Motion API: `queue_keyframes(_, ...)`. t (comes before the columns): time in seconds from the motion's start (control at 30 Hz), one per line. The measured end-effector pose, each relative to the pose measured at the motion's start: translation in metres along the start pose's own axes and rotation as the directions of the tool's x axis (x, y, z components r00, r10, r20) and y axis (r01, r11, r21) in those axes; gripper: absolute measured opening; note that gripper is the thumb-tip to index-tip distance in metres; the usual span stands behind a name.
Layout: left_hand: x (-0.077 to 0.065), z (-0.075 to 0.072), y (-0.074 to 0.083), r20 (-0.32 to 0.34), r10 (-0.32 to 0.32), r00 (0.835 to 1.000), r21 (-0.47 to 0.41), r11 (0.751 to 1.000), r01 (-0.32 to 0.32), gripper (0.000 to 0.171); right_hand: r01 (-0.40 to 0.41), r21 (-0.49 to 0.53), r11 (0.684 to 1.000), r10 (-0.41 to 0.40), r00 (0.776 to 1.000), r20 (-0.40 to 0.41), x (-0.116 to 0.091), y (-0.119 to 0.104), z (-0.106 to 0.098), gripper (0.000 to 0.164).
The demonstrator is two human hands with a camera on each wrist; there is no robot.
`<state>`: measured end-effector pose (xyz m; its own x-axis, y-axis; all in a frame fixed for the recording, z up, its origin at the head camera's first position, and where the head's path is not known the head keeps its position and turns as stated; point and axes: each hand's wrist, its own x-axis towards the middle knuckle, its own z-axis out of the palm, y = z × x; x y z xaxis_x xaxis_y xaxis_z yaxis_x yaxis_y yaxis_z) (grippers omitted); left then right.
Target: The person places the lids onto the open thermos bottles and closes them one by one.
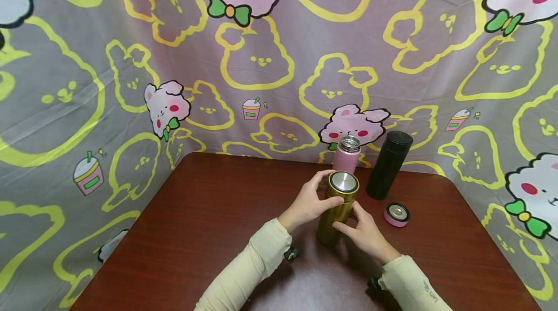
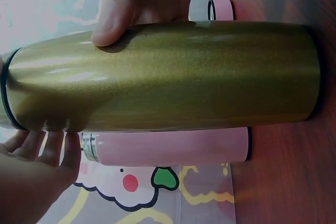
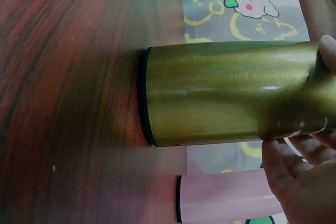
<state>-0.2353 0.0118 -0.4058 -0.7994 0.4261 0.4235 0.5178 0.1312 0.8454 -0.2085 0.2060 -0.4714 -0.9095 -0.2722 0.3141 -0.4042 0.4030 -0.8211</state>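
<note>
A gold thermos with a silver-topped gold lid is between both hands. My left hand grips it at the top, fingers around the lid and thumb near the seam. Lower down, my right hand holds the gold body, its thumb lying across the near side. In the right wrist view, the thermos's black base is close to the tabletop; whether it touches I cannot tell. Right behind stands a pink thermos without a lid, its threaded steel mouth showing and its lower part hidden.
To the right rear a black thermos stands upright with its lid on. A pink lid lies inside-up on the brown table, right of the hands. Patterned cloth hangs along the table's back and sides.
</note>
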Motion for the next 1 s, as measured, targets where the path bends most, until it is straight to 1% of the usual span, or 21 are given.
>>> queue_keyframes(0.17, 0.001, -0.001, -0.003, 0.022, 0.035, 0.999, -0.044, 0.998, -0.034, 0.059, 0.007, 0.001, 1.000, -0.007, 1.000, -0.007, 0.000, 0.000, 0.000, 0.059)
queue_keyframes(0.27, 0.002, -0.001, -0.005, 0.047, 0.057, 0.997, -0.084, 0.995, -0.053, 0.058, 0.007, -0.002, 1.000, -0.007, 1.000, -0.006, -0.001, 0.000, 0.000, 0.060)
queue_keyframes(0.37, 0.002, -0.001, -0.005, 0.078, 0.065, 0.995, -0.113, 0.992, -0.056, 0.057, 0.000, 0.001, 1.000, 0.000, 1.000, -0.003, -0.002, 0.000, 0.000, 0.061)
queue_keyframes(0.4, 0.002, -0.002, -0.003, 0.088, 0.065, 0.994, -0.122, 0.991, -0.054, 0.056, 0.000, 0.002, 1.000, 0.000, 1.000, -0.001, -0.002, -0.001, 0.000, 0.061)
queue_keyframes(0.57, 0.000, -0.008, 0.016, 0.127, 0.093, 0.988, -0.153, 0.986, -0.073, 0.055, -0.008, 0.011, 1.000, 0.008, 1.000, 0.006, -0.002, -0.002, 0.000, 0.062)
queue_keyframes(0.6, 0.001, -0.008, 0.017, 0.128, 0.101, 0.987, -0.159, 0.984, -0.080, 0.055, -0.010, 0.012, 1.000, 0.009, 1.000, 0.008, -0.002, -0.002, 0.000, 0.062)
queue_keyframes(0.67, 0.003, -0.006, 0.011, 0.126, 0.123, 0.984, -0.166, 0.981, -0.101, 0.055, -0.010, 0.012, 1.000, 0.010, 1.000, 0.009, -0.002, -0.002, -0.001, 0.061)
queue_keyframes(0.73, 0.006, -0.003, 0.001, 0.125, 0.126, 0.984, -0.183, 0.978, -0.102, 0.056, -0.011, 0.013, 1.000, 0.011, 1.000, 0.009, -0.002, -0.002, -0.001, 0.061)
queue_keyframes(0.77, 0.006, -0.003, 0.002, 0.129, 0.124, 0.984, -0.191, 0.977, -0.098, 0.056, -0.013, 0.014, 1.000, 0.013, 1.000, 0.009, -0.002, -0.001, -0.001, 0.061)
queue_keyframes(0.83, 0.006, -0.004, 0.007, 0.146, 0.110, 0.983, -0.209, 0.975, -0.078, 0.056, -0.018, 0.014, 1.000, 0.018, 1.000, 0.009, -0.002, -0.001, -0.001, 0.061)
queue_keyframes(0.93, 0.004, -0.008, 0.025, 0.176, 0.081, 0.981, -0.241, 0.970, -0.037, 0.056, -0.022, 0.015, 1.000, 0.022, 1.000, 0.006, -0.002, -0.001, -0.001, 0.061)
queue_keyframes(0.97, 0.003, -0.009, 0.030, 0.180, 0.080, 0.980, -0.247, 0.968, -0.034, 0.056, -0.021, 0.015, 1.000, 0.021, 1.000, 0.006, -0.002, -0.001, -0.001, 0.060)
queue_keyframes(1.0, 0.003, -0.009, 0.031, 0.180, 0.082, 0.980, -0.255, 0.966, -0.034, 0.057, -0.019, 0.015, 1.000, 0.019, 1.000, 0.005, -0.002, -0.001, -0.001, 0.060)
